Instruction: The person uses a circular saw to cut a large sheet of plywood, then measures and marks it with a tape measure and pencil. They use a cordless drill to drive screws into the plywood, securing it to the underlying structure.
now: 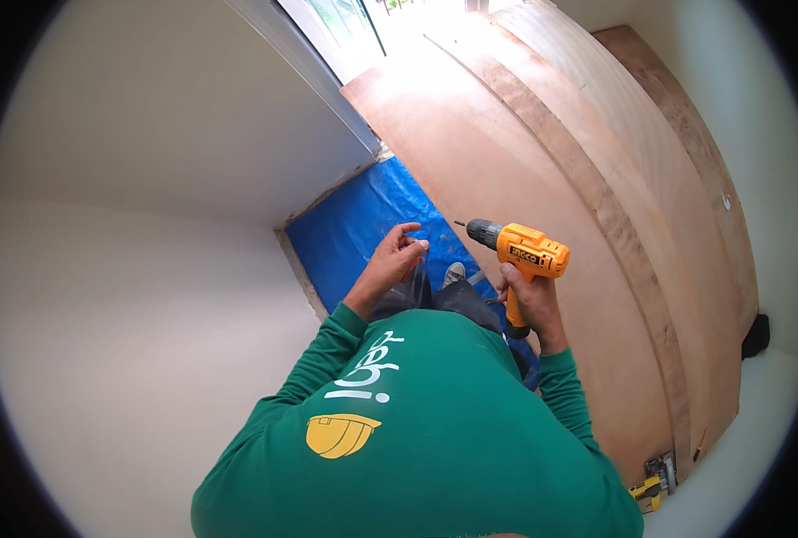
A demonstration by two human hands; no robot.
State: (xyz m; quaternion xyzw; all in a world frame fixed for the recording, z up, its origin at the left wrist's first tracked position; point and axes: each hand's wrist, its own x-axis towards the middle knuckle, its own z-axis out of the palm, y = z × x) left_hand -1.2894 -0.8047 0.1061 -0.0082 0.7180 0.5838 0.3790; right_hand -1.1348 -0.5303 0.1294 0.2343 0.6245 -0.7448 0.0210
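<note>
An orange and black cordless drill [529, 254] is gripped by its handle in my right hand [535, 300]. Its dark chuck carries a short, thin bit that points left. Across from the bit tip, apart from it, my left hand [397, 258] is raised with thumb and fingers curled together. Whatever those fingers may hold is too small to make out. Below my hands lies a blue plastic sheet [345, 229] on the floor, and one of my shoes [454, 273] rests by it.
Large plywood sheets [506, 170] lie overlapping along my right side, up to the bright window [336, 27]. A pale wall [130, 260] stands close on the left. At the lower right, a yellow and grey tool [654, 482] sits by the plywood's edge, near a dark object [756, 335].
</note>
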